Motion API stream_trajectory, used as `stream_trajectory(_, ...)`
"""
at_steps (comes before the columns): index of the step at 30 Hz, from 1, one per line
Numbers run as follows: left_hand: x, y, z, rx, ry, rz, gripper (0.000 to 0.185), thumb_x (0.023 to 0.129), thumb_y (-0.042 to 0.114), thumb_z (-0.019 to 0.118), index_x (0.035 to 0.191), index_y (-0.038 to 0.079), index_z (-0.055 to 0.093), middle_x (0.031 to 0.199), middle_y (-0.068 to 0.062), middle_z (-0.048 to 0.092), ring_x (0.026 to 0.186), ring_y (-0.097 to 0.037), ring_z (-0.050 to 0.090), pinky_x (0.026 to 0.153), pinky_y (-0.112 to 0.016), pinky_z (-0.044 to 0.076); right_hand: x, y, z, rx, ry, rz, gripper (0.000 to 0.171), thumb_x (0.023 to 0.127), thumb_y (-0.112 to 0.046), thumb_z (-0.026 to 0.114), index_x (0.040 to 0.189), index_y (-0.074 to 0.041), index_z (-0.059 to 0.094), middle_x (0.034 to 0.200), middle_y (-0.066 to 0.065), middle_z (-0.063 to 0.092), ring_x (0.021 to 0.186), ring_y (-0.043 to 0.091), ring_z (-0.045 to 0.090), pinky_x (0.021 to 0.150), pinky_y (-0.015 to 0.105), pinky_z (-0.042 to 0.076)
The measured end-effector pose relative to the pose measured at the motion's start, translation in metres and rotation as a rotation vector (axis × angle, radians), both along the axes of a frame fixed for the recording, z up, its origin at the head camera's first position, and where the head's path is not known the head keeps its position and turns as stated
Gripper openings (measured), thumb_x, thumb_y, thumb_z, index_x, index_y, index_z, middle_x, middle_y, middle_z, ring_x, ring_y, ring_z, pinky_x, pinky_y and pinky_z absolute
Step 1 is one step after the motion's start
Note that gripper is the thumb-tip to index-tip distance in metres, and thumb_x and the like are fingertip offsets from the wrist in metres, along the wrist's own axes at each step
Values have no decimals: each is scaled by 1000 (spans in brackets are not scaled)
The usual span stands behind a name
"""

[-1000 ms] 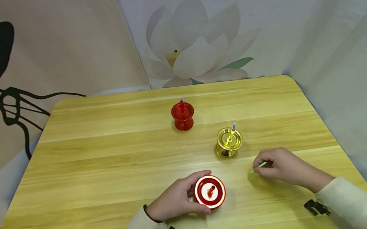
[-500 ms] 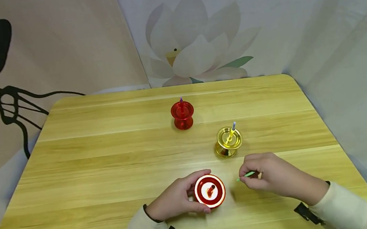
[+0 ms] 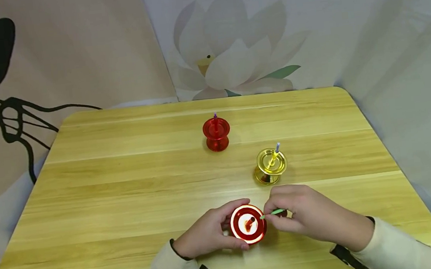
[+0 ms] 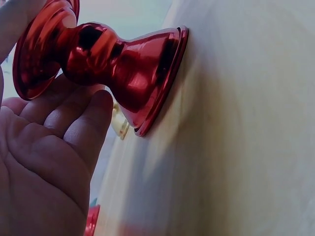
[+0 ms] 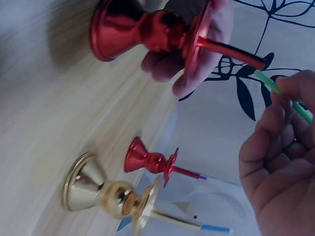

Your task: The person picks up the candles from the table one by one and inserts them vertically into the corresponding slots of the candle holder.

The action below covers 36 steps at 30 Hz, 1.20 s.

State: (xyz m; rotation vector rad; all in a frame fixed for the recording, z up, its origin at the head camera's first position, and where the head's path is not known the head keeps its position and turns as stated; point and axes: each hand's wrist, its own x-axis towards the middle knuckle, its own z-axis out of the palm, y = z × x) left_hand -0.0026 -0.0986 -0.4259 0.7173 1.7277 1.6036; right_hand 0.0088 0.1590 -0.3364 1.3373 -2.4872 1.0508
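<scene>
A red candle holder (image 3: 247,224) stands on the wooden table (image 3: 127,192) near the front edge, with a red spike (image 5: 230,52) rising from its dish. My left hand (image 3: 206,234) curls round its stem (image 4: 93,46) from the left. My right hand (image 3: 306,214) pinches a thin green candle (image 3: 273,212) whose tip sits just right of the spike. In the right wrist view the green candle (image 5: 283,97) nearly touches the spike's end.
A gold holder (image 3: 270,167) with a yellow candle and blue tip stands just behind my right hand. A second red holder (image 3: 216,133) with a candle stands farther back at the middle. A cloth backdrop (image 3: 229,41) with a flower print hangs behind the table.
My right hand has carried the green candle leftward, from right of the gold holder to the near red holder's spike. My left hand has kept its hold.
</scene>
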Motion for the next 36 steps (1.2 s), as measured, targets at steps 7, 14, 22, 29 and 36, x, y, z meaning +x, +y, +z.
stream_trajectory(7,-1,0,0,0,-5,-4,88,80,9,86,153,10,38,133,3,63,115,-13,64,96,-28,53,-1,-10,5,-23,31,-3,11,90,-10,70,89,-21,68,83,-18,57,72,-1,52,66,8,45)
stream_trajectory(14,0,0,1,13,-16,-13,87,81,9,86,153,9,38,133,-2,63,113,-12,65,95,-27,54,-3,-13,7,-17,61,10,10,89,-10,72,90,-19,69,84,-15,59,72,1,53,66,8,44)
stream_trajectory(22,0,1,2,-3,-26,-10,84,81,8,85,152,10,39,134,-6,62,112,-11,65,94,-26,54,-2,-17,7,-8,57,51,5,95,-14,69,92,-18,69,85,-14,60,73,-1,53,67,7,44)
stream_trajectory(29,-1,0,0,0,7,-15,85,81,9,85,153,10,39,133,-5,63,113,-10,64,94,-26,54,1,-21,9,-9,34,57,10,90,-10,74,92,-19,69,84,-15,59,72,-1,52,66,6,43)
stream_trajectory(36,-1,1,-5,74,-24,-27,74,83,8,83,147,18,47,134,1,63,121,-15,61,100,-30,52,3,-21,8,13,4,69,7,92,-12,72,91,-18,68,83,-14,57,72,-2,51,66,6,43)
